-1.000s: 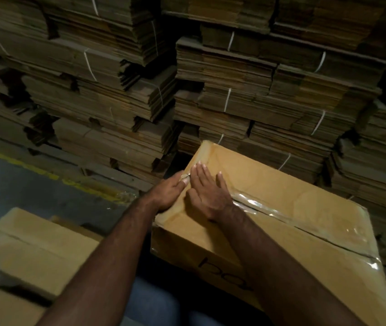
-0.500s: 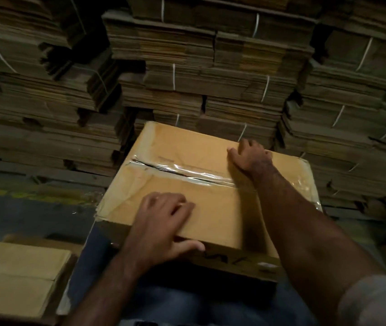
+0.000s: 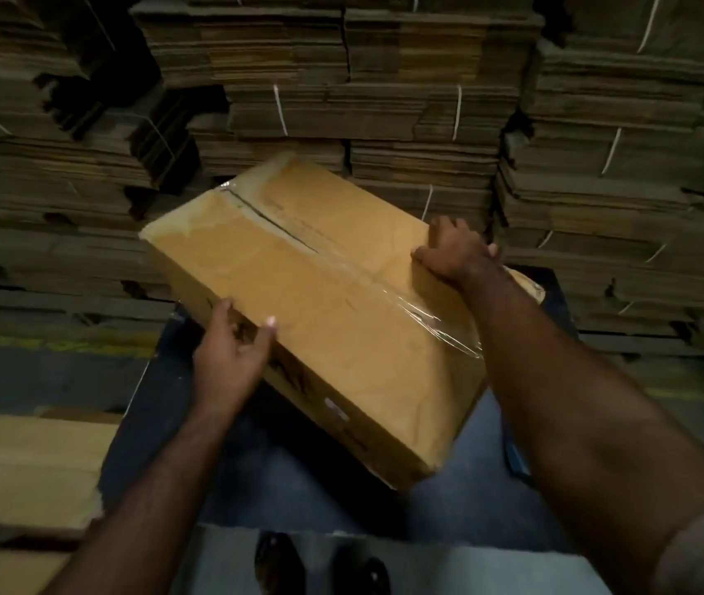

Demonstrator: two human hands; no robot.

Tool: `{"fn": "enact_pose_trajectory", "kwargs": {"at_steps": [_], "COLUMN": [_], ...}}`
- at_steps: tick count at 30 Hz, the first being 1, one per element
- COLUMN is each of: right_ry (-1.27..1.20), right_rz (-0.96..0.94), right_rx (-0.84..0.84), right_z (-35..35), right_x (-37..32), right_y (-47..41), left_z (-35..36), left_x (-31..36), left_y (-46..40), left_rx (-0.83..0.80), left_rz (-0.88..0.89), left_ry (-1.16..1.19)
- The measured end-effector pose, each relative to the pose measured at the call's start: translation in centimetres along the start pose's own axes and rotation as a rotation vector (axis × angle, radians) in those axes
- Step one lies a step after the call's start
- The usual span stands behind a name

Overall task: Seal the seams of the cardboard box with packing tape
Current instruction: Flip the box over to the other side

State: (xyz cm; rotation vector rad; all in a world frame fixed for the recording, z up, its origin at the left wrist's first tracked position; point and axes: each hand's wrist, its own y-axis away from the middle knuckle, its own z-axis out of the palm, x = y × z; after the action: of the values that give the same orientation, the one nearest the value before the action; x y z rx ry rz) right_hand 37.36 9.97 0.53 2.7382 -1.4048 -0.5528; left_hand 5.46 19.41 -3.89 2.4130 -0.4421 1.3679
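In the head view, the cardboard box (image 3: 333,311) sits tilted on the person's lap, the left hand (image 3: 232,358) clasping its near long edge, the right hand (image 3: 455,253) its far corner; it seems light, stiff, the packing tape (image 3: 423,315) slippery.

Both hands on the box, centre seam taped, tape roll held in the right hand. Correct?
Not quite. The head view shows no tape roll: the right hand only grips the far edge of the box. The left hand holds the near edge, and clear tape does cover the centre seam.
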Motion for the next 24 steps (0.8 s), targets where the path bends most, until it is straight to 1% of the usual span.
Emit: {"fn": "enact_pose_trajectory", "kwargs": {"at_steps": [1, 2, 3, 5, 7, 9, 10, 11, 13, 14, 17, 18, 19, 21, 24], "right_ry": [-0.083, -0.17, -0.229, -0.26, -0.314, -0.39, -0.419, -0.433, -0.451, -0.465, -0.449, -0.454, -0.47, -0.491, -0.491], "right_rz": [0.009, 0.016, 0.015, 0.025, 0.079, 0.144, 0.156, 0.15, 0.095, 0.065, -0.024, -0.043, -0.049, -0.022, 0.021], "right_rx": [-0.019, -0.055, -0.095, -0.139, -0.127, -0.096, -0.076, -0.058, -0.046, -0.054, -0.05, -0.039, -0.02, 0.042, 0.131], "right_z": [-0.5, -1.1, -1.6, -2.0, -1.3, 0.0, 0.5, 0.8, 1.0, 1.1, 2.0, 2.6, 3.2, 4.1, 4.9], "right_x": [0.2, 0.4, 0.8, 1.8, 3.3, 4.7, 5.2, 5.8, 7.3, 8.3, 10.8, 11.1, 11.2, 10.9, 9.5], "right_y": [0.6, 1.4, 2.3, 4.5, 6.6, 8.8, 10.0, 11.0, 12.9, 13.9, 16.8, 17.6, 18.3, 19.1, 19.4], "left_z": [1.1, 1.8, 2.0, 1.6, 1.4, 1.9, 2.6, 3.5, 5.4, 6.0, 6.5, 6.3, 6.1, 5.7, 4.9], "left_x": [0.5, 1.2, 1.6, 2.8, 4.1, 5.8, 6.5, 7.1, 8.2, 8.5, 6.6, 5.6, 4.4, 2.5, 1.1], "left_y": [-0.1, -0.7, -2.1, -4.9, -7.5, -8.7, -8.9, -9.0, -7.3, -5.8, -0.6, 1.4, 3.2, 6.4, 7.8], "left_rx": [-0.024, -0.019, -0.01, -0.029, -0.126, -0.206, -0.217, -0.233, -0.222, -0.18, -0.108, -0.1, -0.095, -0.077, -0.045], "left_rz": [-0.068, -0.1, -0.1, -0.077, -0.078, -0.027, 0.001, 0.007, 0.034, 0.081, 0.268, 0.289, 0.279, 0.274, 0.343], "left_ry": [0.143, 0.211, 0.211, 0.101, 0.017, -0.204, -0.29, -0.326, -0.354, -0.385, -0.602, -0.674, -0.721, -0.741, -0.729]}}
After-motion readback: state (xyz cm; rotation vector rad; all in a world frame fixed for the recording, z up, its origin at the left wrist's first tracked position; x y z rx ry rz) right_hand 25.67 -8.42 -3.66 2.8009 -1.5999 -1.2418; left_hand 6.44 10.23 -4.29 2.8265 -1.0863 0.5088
